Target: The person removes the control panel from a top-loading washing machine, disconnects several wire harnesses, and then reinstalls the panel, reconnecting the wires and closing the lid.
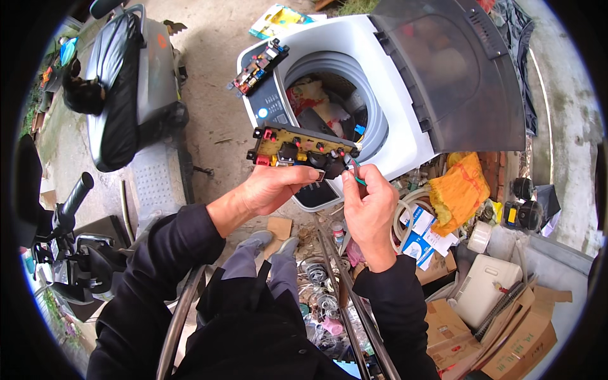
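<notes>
Yellow circuit board [303,143], mid-frame: left hand [269,190] has its grip pinched on the bottom edge, right hand [372,206] on thin wires [359,180]. Hold steady; move wires gently.

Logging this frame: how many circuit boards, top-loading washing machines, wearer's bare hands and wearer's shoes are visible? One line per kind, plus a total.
Circuit boards: 2
Top-loading washing machine: 1
Bare hands: 2
Shoes: 2
Total: 7
</notes>
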Demonstrator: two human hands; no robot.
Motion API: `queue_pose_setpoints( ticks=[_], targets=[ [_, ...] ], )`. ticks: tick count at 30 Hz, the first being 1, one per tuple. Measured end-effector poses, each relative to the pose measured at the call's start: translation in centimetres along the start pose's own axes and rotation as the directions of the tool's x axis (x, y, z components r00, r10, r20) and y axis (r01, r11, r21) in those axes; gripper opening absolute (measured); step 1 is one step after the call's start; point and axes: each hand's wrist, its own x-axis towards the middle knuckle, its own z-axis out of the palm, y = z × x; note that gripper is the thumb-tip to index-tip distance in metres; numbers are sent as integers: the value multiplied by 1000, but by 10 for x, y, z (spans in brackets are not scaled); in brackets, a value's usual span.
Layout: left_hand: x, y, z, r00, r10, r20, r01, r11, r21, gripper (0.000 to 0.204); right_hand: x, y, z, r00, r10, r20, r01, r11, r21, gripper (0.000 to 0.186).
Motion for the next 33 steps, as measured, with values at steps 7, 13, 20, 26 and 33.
queue_pose_setpoints(
  ticks=[7,13,20,26,33],
  targets=[
    [1,5,4,1000,-13,-14,12,999,-31,42,4,7,-2,999,-3,43,6,999,-50,13],
    [2,-5,-7,999,7,-35,-8,1000,-22,44,2,4,-3,990,117,76,-123,989,81,17],
    [5,-5,-6,998,-4,-58,2,999,-43,41,-2,1,-10,962,262,81,-273,889,367,18],
    [3,-6,-3,999,9,-36,-7,998,69,44,10,16,-11,978,198,66,-209,943,261,11],
    [1,-5,-7,999,0,-39,2,998,57,46,15,19,-9,880,397,260,-470,656,591,17]
  ],
)
